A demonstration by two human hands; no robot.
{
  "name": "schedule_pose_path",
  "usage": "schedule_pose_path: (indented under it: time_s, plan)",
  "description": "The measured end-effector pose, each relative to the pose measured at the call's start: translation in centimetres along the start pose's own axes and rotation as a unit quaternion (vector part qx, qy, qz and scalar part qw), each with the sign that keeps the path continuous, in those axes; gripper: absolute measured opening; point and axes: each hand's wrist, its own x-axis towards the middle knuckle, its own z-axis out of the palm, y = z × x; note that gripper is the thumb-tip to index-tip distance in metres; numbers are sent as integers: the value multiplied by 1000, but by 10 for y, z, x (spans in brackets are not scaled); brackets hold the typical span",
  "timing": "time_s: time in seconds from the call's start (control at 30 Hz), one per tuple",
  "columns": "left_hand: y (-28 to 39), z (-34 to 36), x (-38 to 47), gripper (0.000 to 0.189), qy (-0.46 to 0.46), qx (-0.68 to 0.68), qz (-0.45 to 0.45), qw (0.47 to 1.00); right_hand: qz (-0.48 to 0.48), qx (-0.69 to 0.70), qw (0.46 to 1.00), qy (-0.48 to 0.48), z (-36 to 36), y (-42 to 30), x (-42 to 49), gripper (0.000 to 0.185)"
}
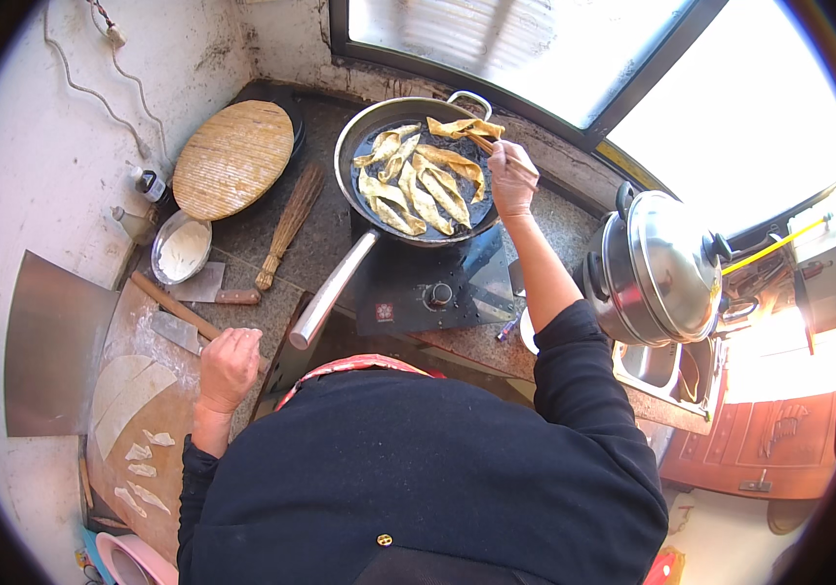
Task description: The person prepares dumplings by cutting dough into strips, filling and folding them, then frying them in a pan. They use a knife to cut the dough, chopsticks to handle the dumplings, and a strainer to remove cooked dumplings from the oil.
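My right hand [513, 179] grips wooden chopsticks [482, 142] over the far right of a frying pan [345, 150]. Their tips meet a browned twist of dough [461, 129] near the rim. Several more dough twists [425, 199], pale to golden, lie in dark oil in the pan. It sits on a black induction cooker [410, 285], its long metal handle [334, 292] pointing towards me. My left hand [229, 369], floury and with curled fingers, is above the near part of a rolling pin [173, 303]. A cleaver blade [175, 331] shows beside that hand; its handle is hidden.
On the floured board [114, 479] lie sheets of dough [129, 395] and several small dough pieces [141, 469]. Behind are a flour bowl [184, 248], a second cleaver [202, 284], a straw brush [290, 227] and a round wooden lid [235, 161]. A lidded steamer pot [670, 267] stands right, beside a sink [648, 365].
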Motion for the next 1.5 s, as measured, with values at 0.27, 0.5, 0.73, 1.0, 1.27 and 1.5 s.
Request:
schedule_pose_path:
  time_s: [0.27, 0.5, 0.73, 1.0, 1.27, 1.5]
  plan:
    - [-1, 2, -6, 22, 8, -3, -9, 1000, 87, -90, 992, -26, -1, -26, 7, 21]
    - [1, 2, -4, 22, -7, -10, -5, 1000, 62, -73, 994, -42, -1, 5, 24, 23]
    - [-4, 4, -12, 22, 9, -6, -13, 1000, 199, 105, 974, -2, -28, -44, 14, 21]
    - [-4, 4, -10, 21, 2, -12, -11, 1000, 417, 153, 893, -75, -36, -15, 3, 22]
    - [-3, 6, -9, 16, -4, -30, -23, 999, 404, 147, 899, -86, -33, -25, 8, 23]
    - [-3, 5, -13, 16, -3, -22, -25, 999, 483, 158, 856, -98, -27, -7, -2, 26]
